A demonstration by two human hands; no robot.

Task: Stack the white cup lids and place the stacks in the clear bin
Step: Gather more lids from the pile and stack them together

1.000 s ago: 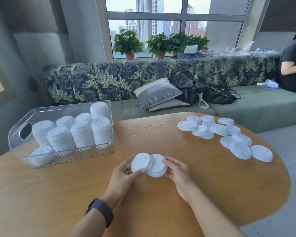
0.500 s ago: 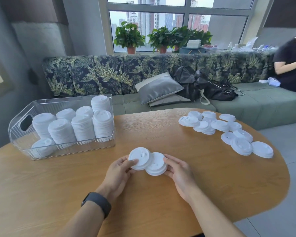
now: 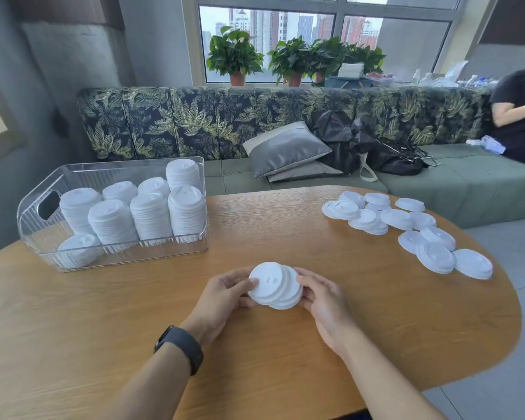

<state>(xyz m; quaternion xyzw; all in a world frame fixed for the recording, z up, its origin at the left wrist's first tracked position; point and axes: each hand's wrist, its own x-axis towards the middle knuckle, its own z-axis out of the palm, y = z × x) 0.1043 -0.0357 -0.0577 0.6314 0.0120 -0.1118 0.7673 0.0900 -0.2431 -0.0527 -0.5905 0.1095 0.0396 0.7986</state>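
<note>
While both hands grasp a small lid stack (image 3: pixel 275 285) above the near tabletop (image 3: pixel 103 328), left hand (image 3: pixel 225 294) and right hand (image 3: pixel 322 301) fingers curl round its edges; loose lids (image 3: pixel 406 228) lie far right, bin (image 3: pixel 34 237) far left.

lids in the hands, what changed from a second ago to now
The left hand has slid its lid rightward over the small stack gripped by the right hand; before, they sat side by side, barely overlapping. Both hands keep their hold. The clear bin and the loose lids on the table are unchanged.
</note>
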